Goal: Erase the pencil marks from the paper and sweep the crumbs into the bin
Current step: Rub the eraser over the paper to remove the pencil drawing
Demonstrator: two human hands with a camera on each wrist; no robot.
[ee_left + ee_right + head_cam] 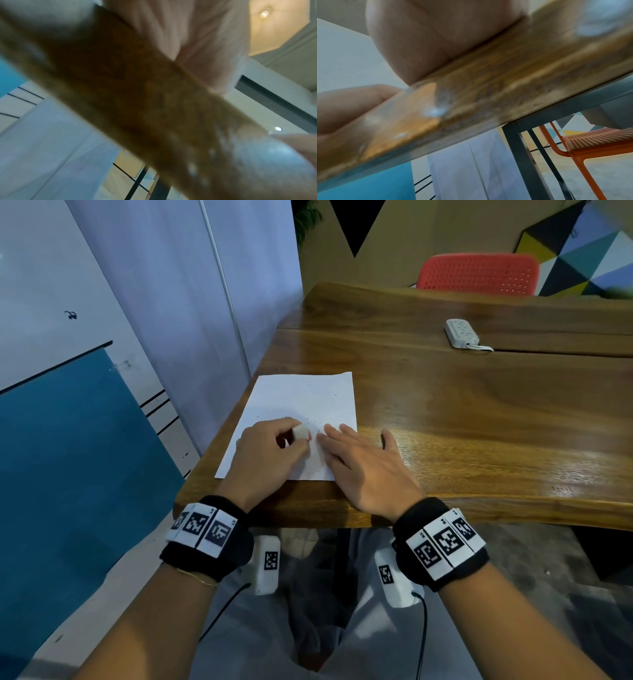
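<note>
Two hands on one white paper sheet at the near left corner of the brown wooden table

Right hand lies flat, fingers straight, pinning the sheet's right edge; left hand pinches the small white eraser block, just left of the right fingertips, dark crumbs scattered just beyond; no bin in view

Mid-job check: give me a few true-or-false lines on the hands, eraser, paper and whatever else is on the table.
1. The left hand grips the eraser. True.
2. The right hand holds a pencil. False: it lies flat, fingers straight, pressing the paper.
3. The paper sits near the table's left corner. True.
4. Dark crumbs lie scattered on the paper. True.
5. A bin stands on the table. False: only a white power strip lies there, far side.
</note>
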